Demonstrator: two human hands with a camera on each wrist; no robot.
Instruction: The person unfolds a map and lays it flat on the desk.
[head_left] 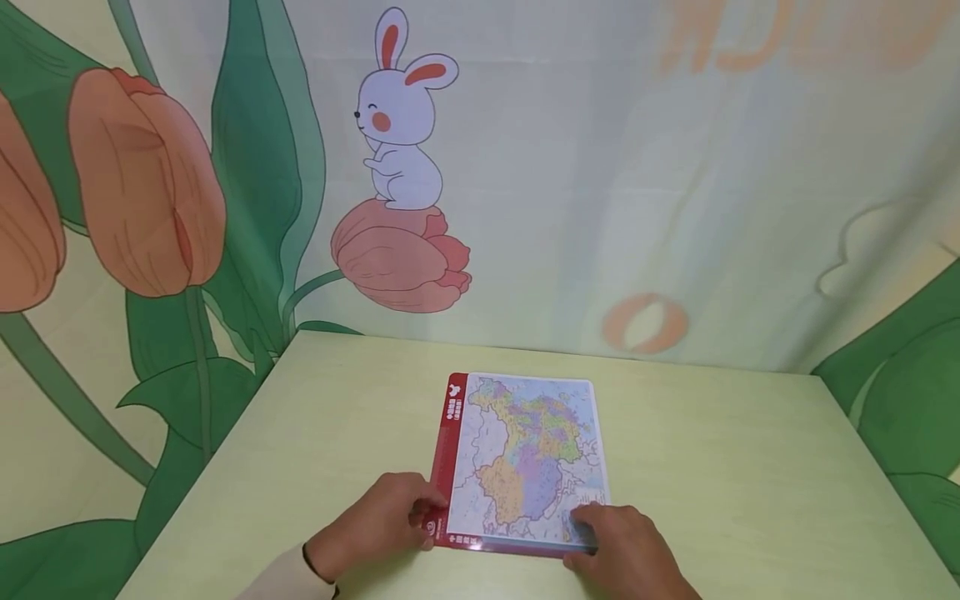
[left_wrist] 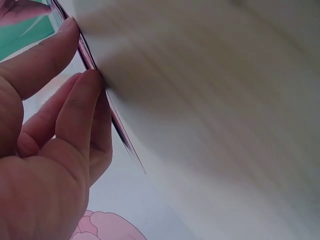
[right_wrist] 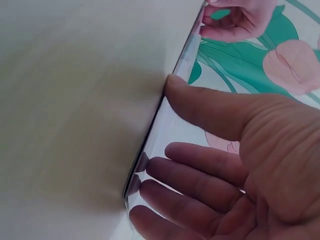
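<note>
A: Quick q, where's the map board (head_left: 521,458)?

B: Flat on the surface (head_left: 750,492), b/w the 2 grips. Red border (head_left: 444,458) runs down its left side & along its near edge; the coloured map fills the rest.

A: Left grip (head_left: 375,517), pls?

B: At the map board's near left corner, clamped on it. Thumb & bent fingers (left_wrist: 80,107) meet right at the edge in the left wrist view. A pale sleeve (head_left: 281,575) shows behind that hand, nearer than the map board.

A: K, & the right grip (head_left: 626,546)?

B: At the map board's near right corner. Touching, but loose: thumb on the near edge, fingers (right_wrist: 187,200) relaxed & apart from it, some tips mirrored in the glossy side. Can't tell how hard it presses.

A: So the map board sits b/w them, a hand per near corner?

B: Yep, far half sticks out beyond both grips.

A: Backdrop?

B: Printed cloth (head_left: 540,167), beyond the map board. White rabbit (head_left: 405,171) on a pink tulip (head_left: 401,262), beyond & left of the map board; orange ring (head_left: 612,325) print beyond & right of it.
</note>
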